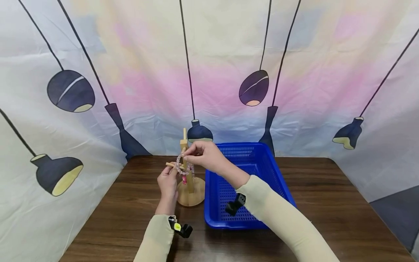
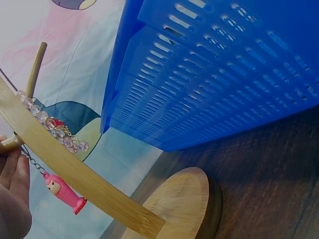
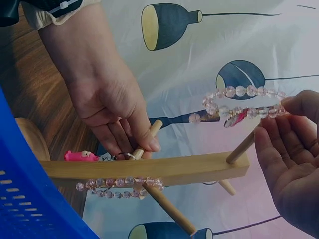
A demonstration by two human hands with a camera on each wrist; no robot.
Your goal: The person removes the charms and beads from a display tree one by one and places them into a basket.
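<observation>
In the right wrist view, my right hand (image 3: pixel 294 154) pinches a bracelet (image 3: pixel 239 92) of clear pink beads with a small red charm. The bracelet is held beside the upper part of a wooden peg stand (image 1: pixel 190 187). My left hand (image 1: pixel 168 185) grips a lower wooden peg (image 3: pixel 156 128) of the stand between thumb and fingers. A pink doll keychain (image 2: pixel 65 191) hangs by its chain at that peg. Another beaded bracelet (image 3: pixel 112 183) hangs on a different peg of the post. The stand's round base (image 1: pixel 191 200) rests on the table.
A blue perforated plastic basket (image 1: pixel 235 225) stands right beside the stand, under my right forearm. Both are on a dark brown wooden table (image 1: pixel 330 207). Behind it hangs a cloth backdrop (image 1: pixel 222 43) printed with lamps.
</observation>
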